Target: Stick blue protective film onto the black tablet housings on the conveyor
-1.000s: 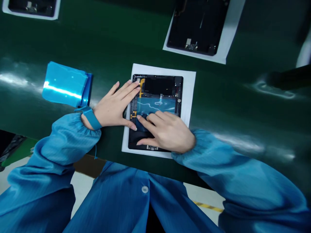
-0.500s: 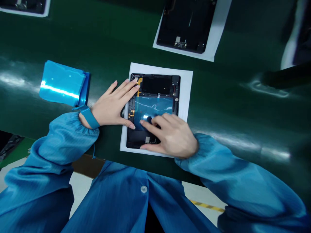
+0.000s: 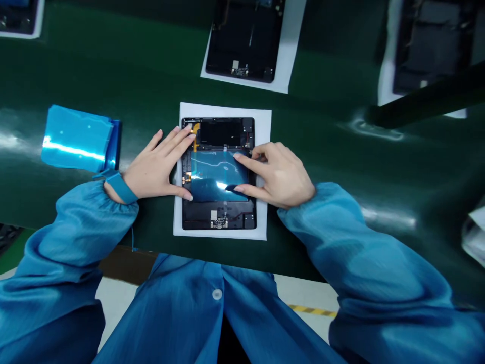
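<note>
While the spread left hand (image 3: 155,167) touches one of four tablets (image 3: 197,216), the half-spread right hand (image 3: 282,174) touches one film (image 3: 212,177).

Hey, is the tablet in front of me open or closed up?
Open. The tablet shows its insides: an orange ribbon cable and a small circuit board at its near edge.

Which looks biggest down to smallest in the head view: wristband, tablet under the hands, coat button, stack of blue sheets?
1. Tablet
2. Blue sheets
3. Wristband
4. Button

That's apparent size only; differing nearness to the camera may mislead.
</note>
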Demonstrator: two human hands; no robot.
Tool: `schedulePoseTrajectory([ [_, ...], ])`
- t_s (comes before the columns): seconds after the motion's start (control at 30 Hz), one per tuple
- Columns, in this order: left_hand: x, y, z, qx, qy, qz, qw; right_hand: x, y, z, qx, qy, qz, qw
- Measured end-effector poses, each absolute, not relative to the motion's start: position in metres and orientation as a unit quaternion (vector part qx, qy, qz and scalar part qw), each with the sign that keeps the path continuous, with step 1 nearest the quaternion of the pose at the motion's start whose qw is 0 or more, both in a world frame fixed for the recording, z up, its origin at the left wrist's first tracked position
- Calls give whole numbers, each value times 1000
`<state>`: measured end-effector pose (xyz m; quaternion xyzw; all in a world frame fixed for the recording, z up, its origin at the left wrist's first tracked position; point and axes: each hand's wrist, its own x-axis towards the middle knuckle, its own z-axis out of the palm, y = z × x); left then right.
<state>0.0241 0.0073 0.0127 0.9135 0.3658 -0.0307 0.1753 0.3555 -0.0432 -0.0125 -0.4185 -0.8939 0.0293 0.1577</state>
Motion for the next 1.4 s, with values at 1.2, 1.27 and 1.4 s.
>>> schedulePoseTrajectory([
  [1.2, 60, 76, 55, 853, 517, 62, 47, 297, -70, -32, -605, -616, 365, 348],
  [1.27, 59, 91, 68, 836, 539, 87, 53, 297, -55, -33, -595, -606, 382, 364],
  [1.4, 60, 129, 73, 746, 653, 125, 41, 318, -3, -27, -613, -592, 336, 401],
])
